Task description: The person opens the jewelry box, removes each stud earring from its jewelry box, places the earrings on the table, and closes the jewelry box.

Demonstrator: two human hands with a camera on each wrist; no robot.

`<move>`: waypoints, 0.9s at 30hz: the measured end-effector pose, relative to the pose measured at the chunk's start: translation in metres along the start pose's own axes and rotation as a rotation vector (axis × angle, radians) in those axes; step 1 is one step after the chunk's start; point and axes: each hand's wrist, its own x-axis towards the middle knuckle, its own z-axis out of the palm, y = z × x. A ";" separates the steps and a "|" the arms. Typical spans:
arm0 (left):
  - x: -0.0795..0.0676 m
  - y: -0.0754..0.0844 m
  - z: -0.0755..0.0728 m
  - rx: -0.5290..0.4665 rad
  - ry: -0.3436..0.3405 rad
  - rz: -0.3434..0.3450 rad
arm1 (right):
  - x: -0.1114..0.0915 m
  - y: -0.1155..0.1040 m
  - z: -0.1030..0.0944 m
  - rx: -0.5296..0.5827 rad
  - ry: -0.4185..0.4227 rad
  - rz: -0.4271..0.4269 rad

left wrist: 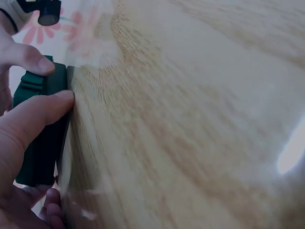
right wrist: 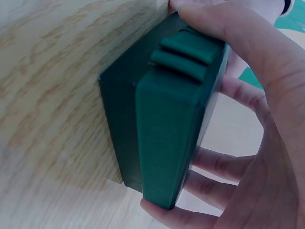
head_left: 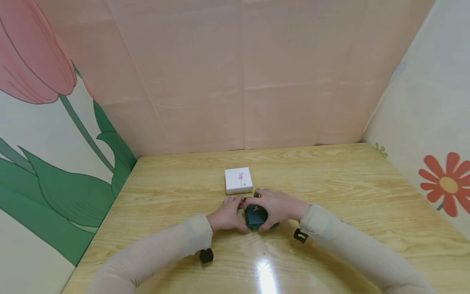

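A dark green box [head_left: 255, 216] sits on the wooden table between both hands, its top carrying a small gold mark. The right hand [head_left: 278, 207] spans it from above, thumb on the near side and fingers on the far side. In the right wrist view, the brighter green lid [right wrist: 162, 138] with a ribbon bow [right wrist: 183, 57] fits over a darker base [right wrist: 119, 100]. The left hand [head_left: 227, 215] grips the box's left end, its thumb along the near side. In the left wrist view, fingers hide much of the box [left wrist: 40, 157].
A white square box [head_left: 238, 180] printed with a pink flower lies just behind the hands. The wooden table [head_left: 165, 179] meets a pink backdrop [head_left: 235, 81] at the rear. Flower-printed sheets stand at both sides.
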 end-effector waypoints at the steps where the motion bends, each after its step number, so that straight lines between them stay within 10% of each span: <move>1: 0.000 0.000 0.000 -0.013 0.003 -0.002 | 0.000 0.000 0.000 0.004 0.000 0.000; 27: 0.003 0.002 0.003 -0.008 0.022 -0.026 | 0.000 0.004 -0.002 0.001 -0.008 -0.005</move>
